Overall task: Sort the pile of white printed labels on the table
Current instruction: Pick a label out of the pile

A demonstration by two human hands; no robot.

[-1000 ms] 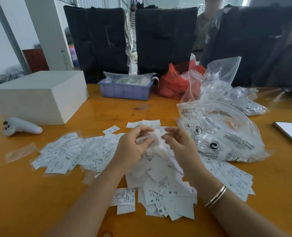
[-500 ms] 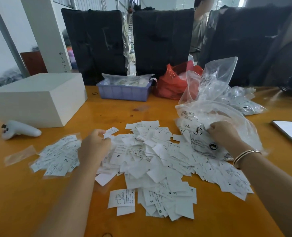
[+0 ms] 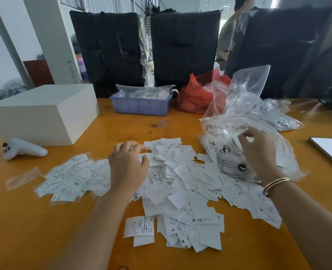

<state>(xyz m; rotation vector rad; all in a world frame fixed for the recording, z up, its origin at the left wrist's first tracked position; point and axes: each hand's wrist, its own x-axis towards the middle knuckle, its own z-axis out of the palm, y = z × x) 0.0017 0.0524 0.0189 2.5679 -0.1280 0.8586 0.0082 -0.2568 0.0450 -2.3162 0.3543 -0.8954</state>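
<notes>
While the left hand (image 3: pixel 129 164) hovers palm-down with loosely curled fingers over the loose pile of white printed paper labels (image 3: pixel 180 184), holding nothing, the right hand (image 3: pixel 255 151) pinches the top of the clear printed plastic bag (image 3: pixel 227 152) at the pile's right edge. Labels spread across the orange wooden table (image 3: pixel 34 230) beneath and between both hands. Legible size marks on them include "XXL", "S", "M" and "L". A gold bangle (image 3: pixel 277 184) circles the right wrist.
</notes>
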